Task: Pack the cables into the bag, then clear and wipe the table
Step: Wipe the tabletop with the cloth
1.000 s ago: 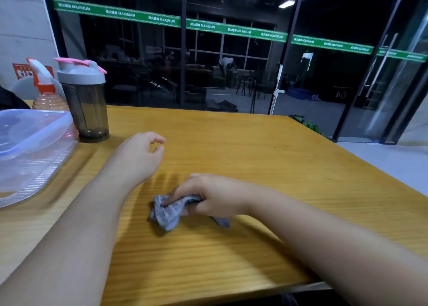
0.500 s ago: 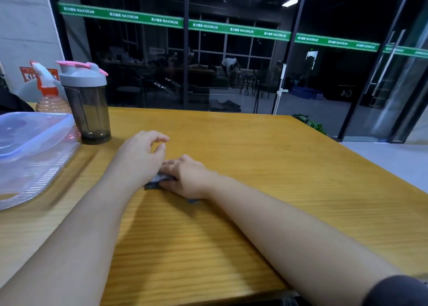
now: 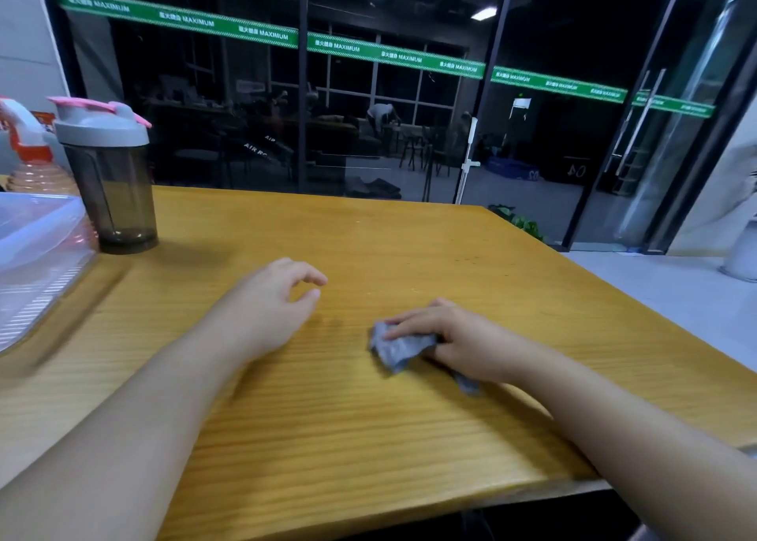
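the right hand (image 3: 458, 340) lies on the wooden bench (image 3: 409, 245) and presses a small grey cloth (image 3: 395, 346) flat against the wood. its fingers are curled over the cloth and hold it, and one end of the cloth shows behind the wrist. the cloth is in the middle of the bench, a little to the right side. the left hand (image 3: 266, 307) is near, on the left of the cloth and apart from it. its fingers are loosely bent and it holds nothing. at the left far part of the bench stands a dark shaker bottle (image 3: 108, 176) with a grey and pink lid. just beside it there is a clear plastic box (image 3: 37, 254), and behind them an orange spray bottle (image 3: 32, 151).
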